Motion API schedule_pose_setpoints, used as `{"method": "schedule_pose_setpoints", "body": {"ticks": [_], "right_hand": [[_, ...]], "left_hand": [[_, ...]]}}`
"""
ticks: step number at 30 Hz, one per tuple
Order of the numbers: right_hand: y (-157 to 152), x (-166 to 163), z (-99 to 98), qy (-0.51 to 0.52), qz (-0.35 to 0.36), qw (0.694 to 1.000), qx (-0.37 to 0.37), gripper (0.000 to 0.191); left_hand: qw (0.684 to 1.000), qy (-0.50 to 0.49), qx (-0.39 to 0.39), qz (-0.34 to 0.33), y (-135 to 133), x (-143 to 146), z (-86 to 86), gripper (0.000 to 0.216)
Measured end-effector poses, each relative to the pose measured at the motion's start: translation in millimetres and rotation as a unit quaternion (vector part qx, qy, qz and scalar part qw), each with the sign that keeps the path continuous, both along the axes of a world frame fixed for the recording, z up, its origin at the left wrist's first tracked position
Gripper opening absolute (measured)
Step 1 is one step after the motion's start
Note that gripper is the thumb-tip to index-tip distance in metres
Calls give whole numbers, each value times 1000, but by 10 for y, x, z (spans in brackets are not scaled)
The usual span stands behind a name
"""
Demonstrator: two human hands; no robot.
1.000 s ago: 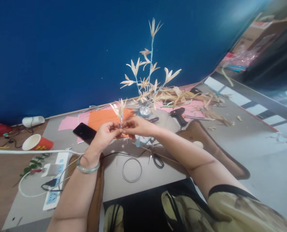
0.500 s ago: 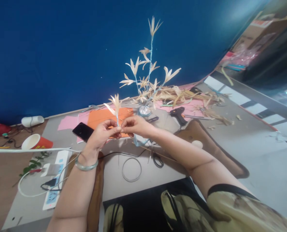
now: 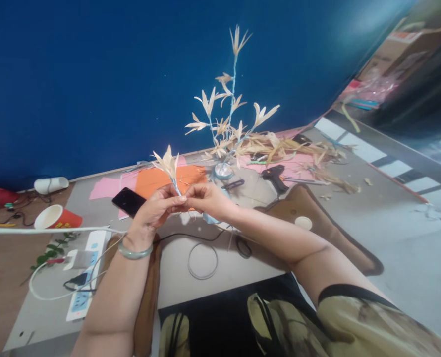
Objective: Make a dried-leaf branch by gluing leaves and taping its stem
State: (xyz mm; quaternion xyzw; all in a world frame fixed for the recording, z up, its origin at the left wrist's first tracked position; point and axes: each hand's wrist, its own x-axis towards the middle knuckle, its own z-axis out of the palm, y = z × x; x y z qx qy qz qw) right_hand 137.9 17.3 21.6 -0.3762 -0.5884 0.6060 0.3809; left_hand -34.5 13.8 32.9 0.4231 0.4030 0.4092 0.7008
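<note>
A pale flower of dried husk petals (image 3: 167,162) tilts up and leftward on a thin stem wrapped in light blue. My left hand (image 3: 157,207) is closed around that stem, thumb and forefinger pinching it. Against those fingertips, my right hand (image 3: 210,201) pinches the stem's lower end. Below the right hand shows a light blue strip (image 3: 210,218), partly hidden; whether it joins the stem I cannot tell. Behind the hands, a branching arrangement of similar flowers (image 3: 231,106) on blue-wrapped stems stands upright in a round base (image 3: 223,171).
Dried husks (image 3: 276,146) and a glue gun (image 3: 274,177) lie behind on the right. A phone (image 3: 128,202), orange paper (image 3: 149,178), a paper cup (image 3: 66,218) and a power strip (image 3: 82,297) are on the left. A wire ring (image 3: 203,261) lies in front.
The flower has turned and tipped to the left between my fingers. My right hand has shifted slightly lower; both hands keep their pinch.
</note>
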Motion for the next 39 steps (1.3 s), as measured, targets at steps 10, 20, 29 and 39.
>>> {"method": "schedule_pose_setpoints", "body": {"ticks": [10, 20, 29, 39], "right_hand": [[100, 19, 31, 83, 6, 996, -42, 23], [140, 21, -22, 58, 4, 997, -50, 27], [128, 42, -19, -16, 14, 1000, 13, 25], [118, 45, 4, 49, 12, 999, 0, 28]], "left_hand": [[999, 2, 55, 1, 4, 34, -49, 32], [985, 67, 134, 83, 20, 66, -102, 23], [963, 129, 171, 166, -8, 141, -66, 30], [988, 50, 103, 101, -23, 127, -79, 34]]}}
